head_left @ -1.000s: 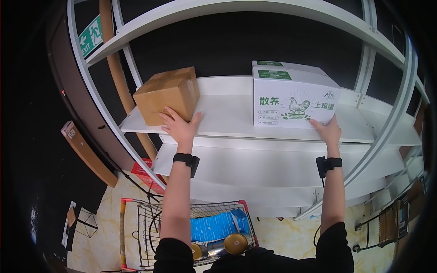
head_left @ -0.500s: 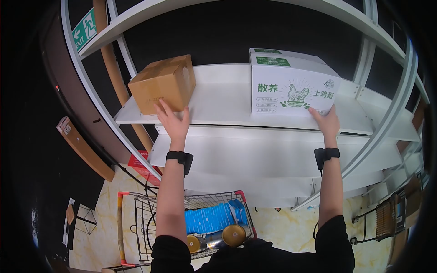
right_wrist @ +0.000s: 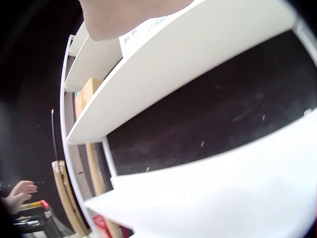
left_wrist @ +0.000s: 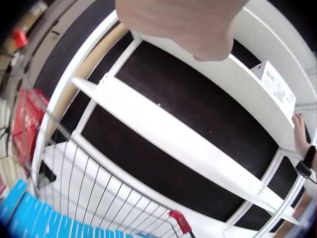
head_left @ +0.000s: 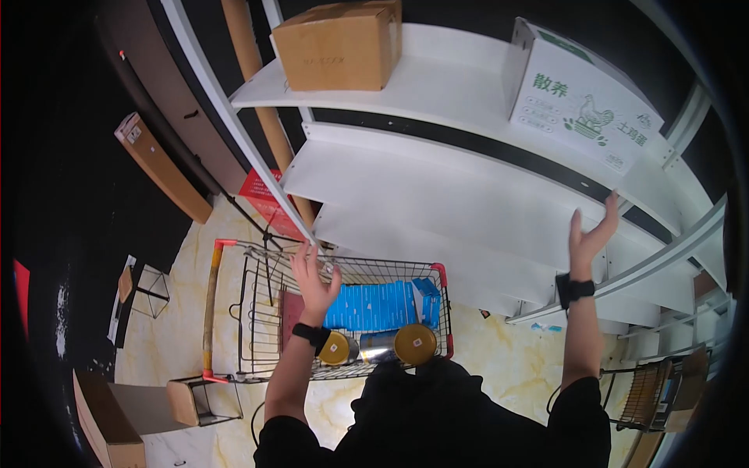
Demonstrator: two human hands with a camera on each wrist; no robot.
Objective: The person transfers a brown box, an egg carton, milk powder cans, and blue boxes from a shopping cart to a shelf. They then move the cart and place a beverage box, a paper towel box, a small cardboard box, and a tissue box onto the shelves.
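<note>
My left hand (head_left: 314, 287) hangs over the shopping cart (head_left: 442, 273) with its fingers spread and nothing in them. Below and beside it, a row of blue boxes (head_left: 373, 306) lies in the cart, and tins with gold lids (head_left: 415, 344) lie nearer my body. My right hand (head_left: 591, 240) is raised before the shelf unit, fingers extended and thumb apart, holding nothing. Above that hand, a white egg box (head_left: 589, 105) with green print stands on the upper shelf (head_left: 445, 82). A brown cardboard box (head_left: 337, 53) sits at that shelf's left end.
Lower white shelves (head_left: 421, 171) run below. A red box (head_left: 269, 204) stands on the floor by the left upright. A wooden stool (head_left: 187, 399) is at lower left, and another cart (head_left: 651, 394) at lower right. A long carton (head_left: 165, 168) leans on the left.
Both hands have come off the boxes. My left hand has dropped from the brown box to over the cart; my right has drawn back below the egg box. The head view has tilted downward.
</note>
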